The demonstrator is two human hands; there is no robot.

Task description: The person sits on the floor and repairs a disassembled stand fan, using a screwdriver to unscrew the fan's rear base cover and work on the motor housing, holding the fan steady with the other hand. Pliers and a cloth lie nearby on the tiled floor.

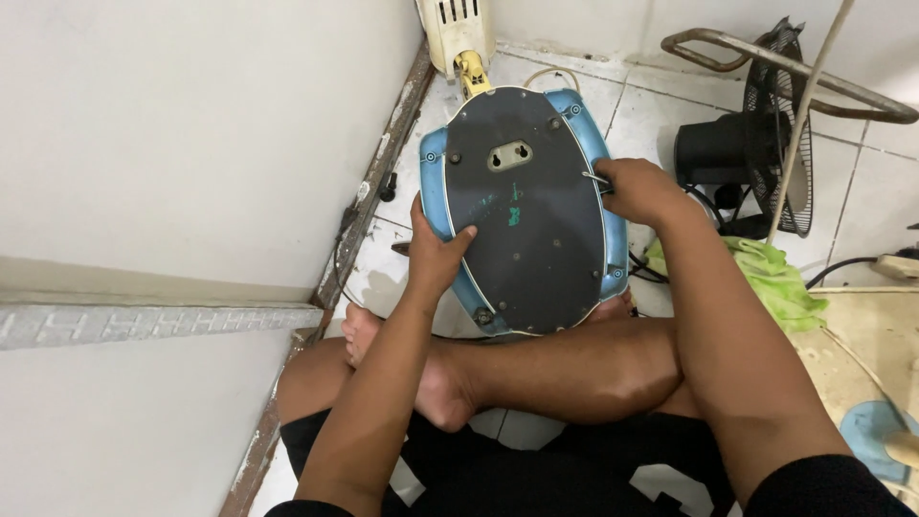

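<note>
An oval fan base (522, 206) lies upside down against my crossed legs, with a black bottom plate and a blue rim. My left hand (437, 251) grips its left edge, thumb on the black plate. On the right edge, my right hand (639, 189) is closed around a small metal tool (595, 177) whose tip sits at the rim. A yellow neck joint (471, 72) links the base to a cream fan body (457, 27) at the top.
A white wall (191, 134) and ledge stand on the left. A black fan with wire grille (775, 134) is at the right, with a rusty metal bar (766, 62), a green cloth (775, 278) and cables on the tiled floor.
</note>
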